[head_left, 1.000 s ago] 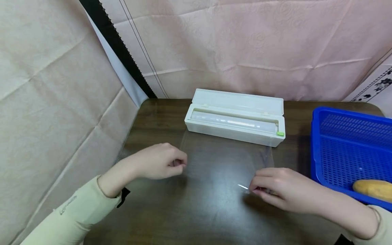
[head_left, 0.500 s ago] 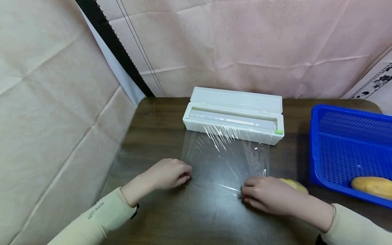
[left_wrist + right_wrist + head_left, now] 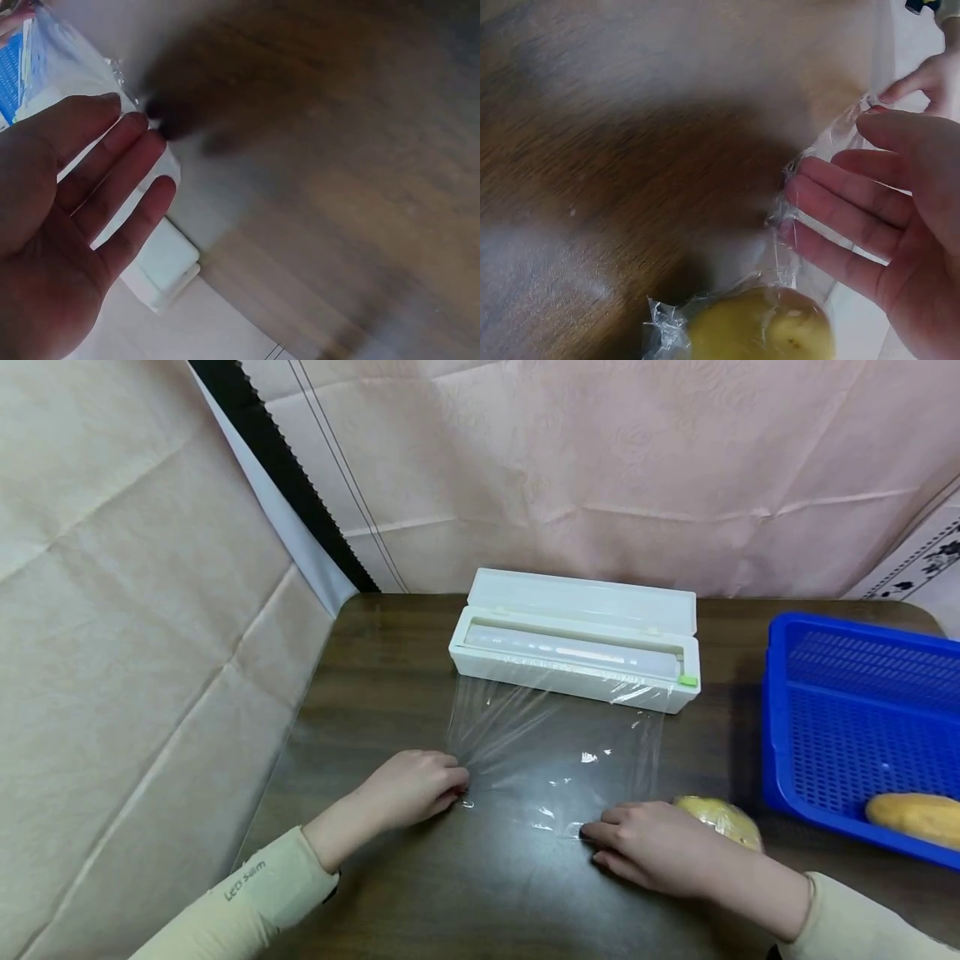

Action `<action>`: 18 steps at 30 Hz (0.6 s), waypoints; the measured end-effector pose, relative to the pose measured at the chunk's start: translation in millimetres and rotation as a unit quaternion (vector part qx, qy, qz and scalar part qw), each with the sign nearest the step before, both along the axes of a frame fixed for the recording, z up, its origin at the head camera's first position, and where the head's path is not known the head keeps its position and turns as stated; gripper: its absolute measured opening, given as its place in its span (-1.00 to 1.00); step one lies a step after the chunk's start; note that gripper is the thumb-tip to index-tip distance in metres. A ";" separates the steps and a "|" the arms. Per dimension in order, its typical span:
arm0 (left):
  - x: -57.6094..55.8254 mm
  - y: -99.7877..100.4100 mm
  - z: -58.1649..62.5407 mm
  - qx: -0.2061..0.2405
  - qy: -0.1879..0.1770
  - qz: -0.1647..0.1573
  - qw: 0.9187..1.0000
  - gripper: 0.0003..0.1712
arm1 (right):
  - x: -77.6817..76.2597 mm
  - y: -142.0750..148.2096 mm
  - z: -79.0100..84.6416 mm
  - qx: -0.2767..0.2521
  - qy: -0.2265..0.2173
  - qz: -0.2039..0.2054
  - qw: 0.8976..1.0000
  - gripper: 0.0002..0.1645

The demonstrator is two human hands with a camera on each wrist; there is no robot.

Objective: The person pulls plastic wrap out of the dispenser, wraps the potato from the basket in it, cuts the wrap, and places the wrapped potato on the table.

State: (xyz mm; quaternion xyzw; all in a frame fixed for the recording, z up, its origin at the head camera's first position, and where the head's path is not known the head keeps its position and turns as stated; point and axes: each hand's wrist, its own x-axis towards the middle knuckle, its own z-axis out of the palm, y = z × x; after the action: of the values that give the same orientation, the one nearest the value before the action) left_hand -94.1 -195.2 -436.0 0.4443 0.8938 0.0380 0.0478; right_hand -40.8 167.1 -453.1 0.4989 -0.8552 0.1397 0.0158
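A clear sheet of plastic wrap (image 3: 555, 768) runs from the roll (image 3: 573, 650) in a white dispenser box (image 3: 570, 681) down onto the brown table. My left hand (image 3: 416, 785) pinches the sheet's near left corner between thumb and fingertips, and creases fan out from there. At the near right corner my right hand (image 3: 652, 847) touches the sheet with extended fingers; in the right wrist view its thumb (image 3: 889, 127) stands apart from them. Beside that hand lies a yellow potato (image 3: 757, 326) wrapped in clear film, partly hidden behind it in the head view.
The dispenser's lid (image 3: 581, 599) is raised at the back. To the right stands a blue plastic basket (image 3: 776, 727) with a yellow potato (image 3: 915, 818) inside. Pink cloth (image 3: 637, 460) hangs behind the table (image 3: 390, 693), and more cloth covers the left side.
Both hands have come nearer the table's front, drawing the plastic wrap out and lowering it onto the table. The right hand has moved left, its fingers loosening, and the wrapped potato has come into sight.
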 end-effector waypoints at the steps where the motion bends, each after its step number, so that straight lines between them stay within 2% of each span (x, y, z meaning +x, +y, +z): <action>1: 0.0 -0.5 -1.1 -0.001 0.010 -0.005 1.000 -0.88 | 1.0 0.7 0.2 -0.004 0.005 0.001 1.000 -0.74; 5: 0.5 -1.6 -4.4 0.005 0.036 -0.016 0.999 -0.84 | 3.4 2.8 1.9 -0.021 0.014 0.013 1.000 -0.81; 10: 2.6 -1.7 -4.5 0.014 0.035 -0.009 0.999 -0.80 | 3.7 5.5 3.1 -0.042 0.023 0.026 0.999 -0.88; 14: 4.8 -1.8 -3.1 0.026 0.014 0.005 1.000 -0.77 | 5.8 9.0 1.8 -0.067 0.035 0.029 0.997 -0.92; 18: 6.6 -4.5 -2.4 0.058 -0.025 0.032 0.998 -0.85 | 7.7 12.2 0.1 -0.106 0.046 0.026 0.993 -0.92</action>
State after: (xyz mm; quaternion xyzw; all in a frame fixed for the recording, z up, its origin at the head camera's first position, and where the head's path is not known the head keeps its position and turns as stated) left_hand -87.5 -199.6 -438.4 0.4165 0.9023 0.1021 0.0433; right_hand -33.1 179.3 -453.0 0.5228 -0.8205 0.2065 0.1045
